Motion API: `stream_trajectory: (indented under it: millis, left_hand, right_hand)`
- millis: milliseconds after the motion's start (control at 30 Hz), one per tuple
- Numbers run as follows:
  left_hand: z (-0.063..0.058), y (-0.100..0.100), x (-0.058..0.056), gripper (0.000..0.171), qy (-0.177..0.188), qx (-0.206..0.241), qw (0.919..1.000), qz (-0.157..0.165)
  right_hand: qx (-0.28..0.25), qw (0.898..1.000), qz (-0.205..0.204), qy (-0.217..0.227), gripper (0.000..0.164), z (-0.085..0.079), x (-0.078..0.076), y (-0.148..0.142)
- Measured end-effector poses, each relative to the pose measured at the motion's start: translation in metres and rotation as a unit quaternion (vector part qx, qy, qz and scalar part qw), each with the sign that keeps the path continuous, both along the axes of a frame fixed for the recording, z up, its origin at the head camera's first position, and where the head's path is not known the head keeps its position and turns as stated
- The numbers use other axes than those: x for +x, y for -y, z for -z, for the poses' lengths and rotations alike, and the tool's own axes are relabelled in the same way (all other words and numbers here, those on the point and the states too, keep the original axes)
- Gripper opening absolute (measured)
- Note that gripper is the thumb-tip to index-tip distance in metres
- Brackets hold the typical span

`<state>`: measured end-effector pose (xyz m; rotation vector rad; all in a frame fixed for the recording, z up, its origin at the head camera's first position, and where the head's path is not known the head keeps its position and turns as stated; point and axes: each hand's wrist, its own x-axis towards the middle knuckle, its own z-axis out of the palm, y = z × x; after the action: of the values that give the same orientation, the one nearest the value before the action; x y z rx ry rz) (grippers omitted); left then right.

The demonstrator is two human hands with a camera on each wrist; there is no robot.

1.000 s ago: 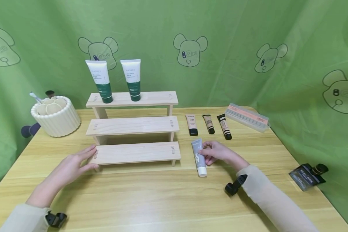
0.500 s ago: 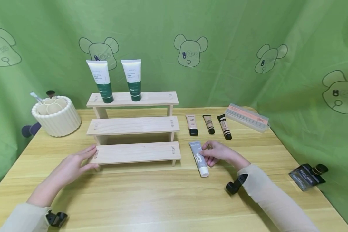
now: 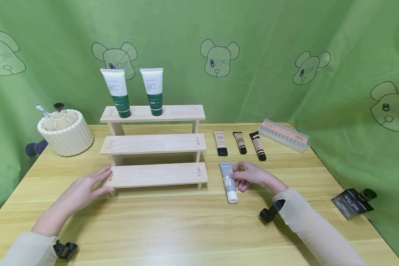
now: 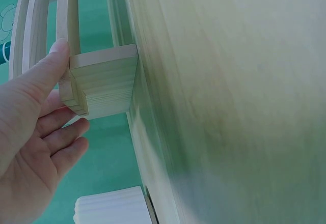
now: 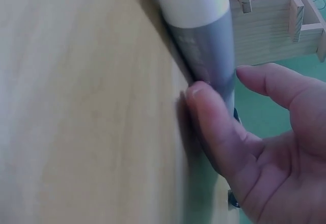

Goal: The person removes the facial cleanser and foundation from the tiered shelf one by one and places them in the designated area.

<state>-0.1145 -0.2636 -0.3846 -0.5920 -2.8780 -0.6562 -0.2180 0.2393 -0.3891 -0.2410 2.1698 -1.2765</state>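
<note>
Far end swung slightly right, the grey tube lies pinched in my right hand; my left hand grips the wooden stand at its left end.

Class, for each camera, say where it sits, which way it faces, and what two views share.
Head: on the head, facing forward and down at the wooden shelf; left hand and right hand show.
Left wrist: worn there, facing the shelf's end; left hand shows.
Right wrist: worn there, facing the grey tube; right hand shows.
Head and right wrist share the grey tube.
</note>
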Motion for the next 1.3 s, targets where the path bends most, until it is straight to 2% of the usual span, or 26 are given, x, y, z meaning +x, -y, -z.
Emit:
stream_trajectory:
  millis: [133,367,600,767,1033,1300]
  left_hand:
    - [-0.001,-0.001,0.000,0.062,0.002,0.000,1.0000,0.000]
    - [-0.001,-0.001,0.001,0.061,-0.011,-0.001,0.9999,0.002]
    - [-0.001,-0.001,0.001,0.061,-0.011,0.001,0.9999,0.004]
    - [0.000,-0.001,0.001,0.061,-0.015,0.001,0.9999,0.005]
    - [0.001,0.000,0.000,0.061,-0.012,-0.002,0.9999,0.003]
    - [0.001,0.000,0.000,0.061,-0.005,-0.003,1.0000,0.001]
  right_hand:
    - [0.015,1.000,-0.003,-0.023,0.040,-0.009,-0.003,-0.001]
    - [0.019,0.994,-0.007,-0.111,0.048,-0.044,-0.020,0.007]
    - [0.006,0.983,-0.022,-0.181,0.039,-0.083,-0.036,0.031]
    - [-0.008,0.977,-0.024,-0.213,0.040,-0.108,-0.048,0.054]
    - [-0.037,0.970,-0.011,-0.240,0.036,-0.125,-0.065,0.100]
    - [-0.076,0.965,-0.002,-0.251,0.030,-0.138,-0.072,0.143]
